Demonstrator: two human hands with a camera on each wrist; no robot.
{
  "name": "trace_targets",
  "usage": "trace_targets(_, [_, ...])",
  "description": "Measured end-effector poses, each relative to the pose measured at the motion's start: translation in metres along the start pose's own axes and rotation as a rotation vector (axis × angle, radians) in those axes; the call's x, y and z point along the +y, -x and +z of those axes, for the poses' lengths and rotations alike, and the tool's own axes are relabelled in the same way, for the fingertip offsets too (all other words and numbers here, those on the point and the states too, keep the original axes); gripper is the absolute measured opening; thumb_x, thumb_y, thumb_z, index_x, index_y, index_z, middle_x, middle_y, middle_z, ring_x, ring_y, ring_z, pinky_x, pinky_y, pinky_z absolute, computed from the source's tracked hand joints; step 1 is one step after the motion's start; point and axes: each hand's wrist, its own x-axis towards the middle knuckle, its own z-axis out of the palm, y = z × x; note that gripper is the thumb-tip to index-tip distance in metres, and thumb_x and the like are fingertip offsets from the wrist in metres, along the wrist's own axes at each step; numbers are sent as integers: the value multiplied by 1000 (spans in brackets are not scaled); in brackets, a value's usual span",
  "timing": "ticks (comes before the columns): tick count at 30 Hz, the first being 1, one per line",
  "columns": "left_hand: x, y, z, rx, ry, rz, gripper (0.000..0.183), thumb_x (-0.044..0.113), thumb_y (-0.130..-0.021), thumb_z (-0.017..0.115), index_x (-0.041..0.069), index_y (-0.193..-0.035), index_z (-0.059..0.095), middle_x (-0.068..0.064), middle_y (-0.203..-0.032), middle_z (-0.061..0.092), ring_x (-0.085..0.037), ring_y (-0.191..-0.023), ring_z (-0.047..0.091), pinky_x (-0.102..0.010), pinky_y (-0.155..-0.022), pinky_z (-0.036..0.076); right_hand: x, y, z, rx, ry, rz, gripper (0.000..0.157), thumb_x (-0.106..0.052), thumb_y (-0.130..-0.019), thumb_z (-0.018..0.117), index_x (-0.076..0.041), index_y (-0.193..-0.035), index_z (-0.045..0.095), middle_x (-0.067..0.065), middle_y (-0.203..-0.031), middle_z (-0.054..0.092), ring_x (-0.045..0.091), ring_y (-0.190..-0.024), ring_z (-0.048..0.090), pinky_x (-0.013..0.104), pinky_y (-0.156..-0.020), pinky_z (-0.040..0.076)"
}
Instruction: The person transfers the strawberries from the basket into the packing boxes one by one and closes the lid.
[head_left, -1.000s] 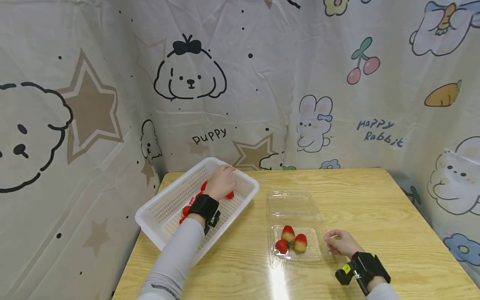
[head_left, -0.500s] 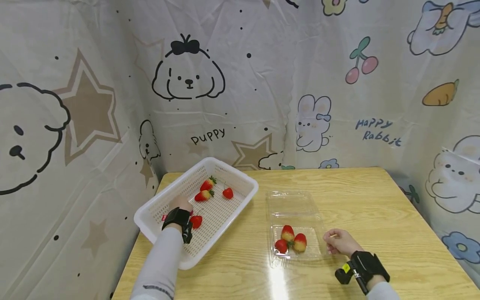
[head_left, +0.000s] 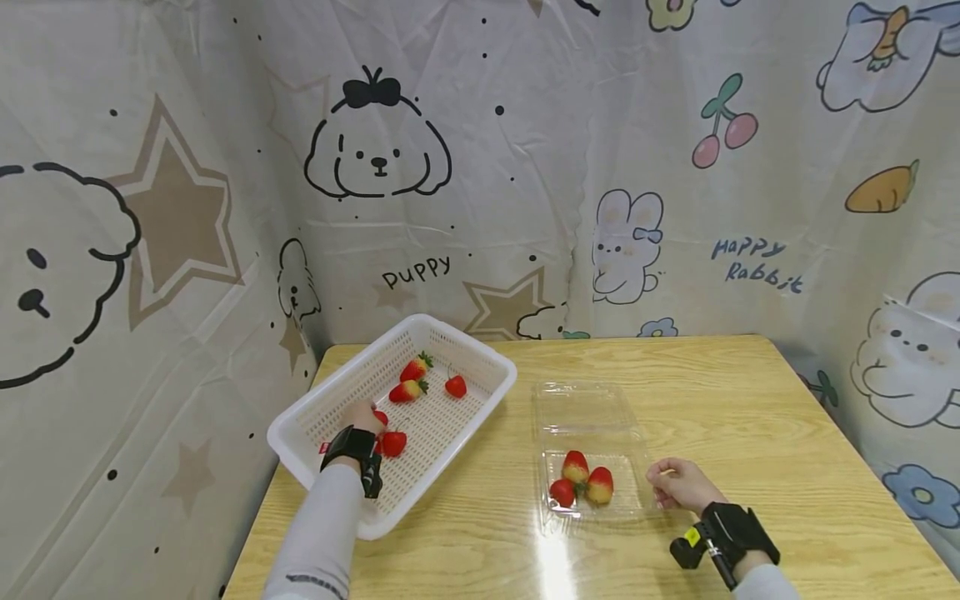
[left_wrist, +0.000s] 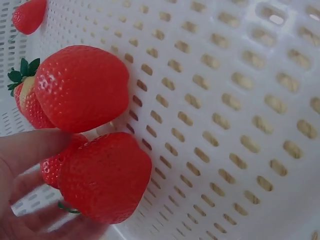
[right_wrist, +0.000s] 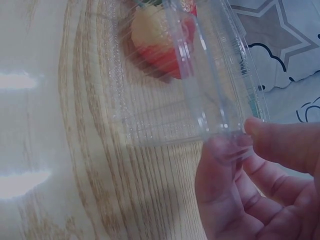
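Observation:
My left hand (head_left: 360, 417) is down in the white basket (head_left: 465, 437) among several red strawberries. In the left wrist view its thumb lies over, and its fingers reach under, a strawberry (left_wrist: 107, 180) at the lower left. Another large strawberry (left_wrist: 82, 87) sits just above the thumb; a third is partly hidden behind the held one. My right hand (head_left: 682, 485) pinches the side edge of an open clear plastic clamshell box (head_left: 626, 492) between thumb and fingers, plain in the right wrist view. Inside that box lie three strawberries (head_left: 576, 467).
Toward the basket's far end lie two strawberries with green leaves (head_left: 408, 390) and a smaller red fruit (head_left: 456, 386). The box's lid (head_left: 581, 407) lies folded back on the wooden table (head_left: 705, 392). A printed curtain (head_left: 525, 167) hangs behind the table.
My left hand has moved from the basket's far end toward its near left part, then shifted slightly among the strawberries there. My right hand stays at the box's edge.

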Motion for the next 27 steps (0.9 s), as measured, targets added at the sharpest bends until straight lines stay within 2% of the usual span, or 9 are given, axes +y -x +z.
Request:
trace_targets(3, [-26,-30,27,46,-38,47,51,22,-60,81,1,-103,63,-17,-89,62,-31,-79,54,-36,-71,45,-1,1,0,2,-2,3,14,-5,-91,51,8,-96,49,6,-65,50,15,-59,53,31,-57,51])
trace_targets(5, [-19,-27,24,-3,-5,13,47,16,-63,79,3,-105,64,-17,-90,62,-32,-82,54,-40,-74,45,-2,1,0,-2,3,-2,15,-5,-91,50,9,-96,49,6,-66,50,15,-59,53,31,-57,51])
trace_targets(11, [-36,-40,46,161,-30,117,34,5,-55,74,1,-88,65,-16,-73,59,-30,-64,51,-33,-58,41,-2,2,1,10,4,8,15,-5,-91,51,9,-97,49,5,-65,50,16,-59,53,31,-57,51])
trace_targets(13, [-36,-41,46,169,-28,119,34,5,-54,74,1,-87,66,-16,-73,58,-30,-64,50,-33,-57,41,-1,1,1,11,2,9,15,-5,-91,51,9,-97,49,5,-65,50,16,-59,53,31,-57,51])
trace_targets(15, [-28,-32,36,155,4,130,33,6,-57,73,2,-89,65,-15,-74,59,-29,-65,52,-33,-59,42,1,0,0,5,4,4,15,-5,-91,51,9,-97,49,5,-65,50,16,-59,53,31,-57,51])
trace_targets(18, [20,3,-6,67,39,58,31,2,-67,70,-1,-97,65,-19,-84,61,-33,-77,55,-39,-70,46,2,0,0,4,-3,2,15,-5,-91,51,8,-96,49,5,-65,50,16,-59,54,31,-57,51])
trace_targets(21, [65,36,-41,120,40,102,30,-2,-69,66,-6,-99,63,-22,-89,60,-35,-83,56,-41,-75,46,2,0,0,6,-2,6,15,-6,-91,51,8,-97,49,5,-65,50,16,-59,54,31,-57,51])
trace_targets(22, [83,47,-54,105,34,78,31,-4,-72,65,-9,-102,62,-25,-94,59,-38,-89,55,-45,-80,45,2,0,0,8,0,7,15,-6,-91,51,8,-97,49,5,-66,50,16,-59,54,31,-57,51])
trace_targets(27, [124,58,-76,169,37,142,34,0,-79,65,-9,-111,58,-26,-105,54,-38,-99,51,-45,-88,43,1,0,0,13,2,10,16,-6,-91,52,8,-97,50,5,-66,50,16,-60,54,31,-57,51])
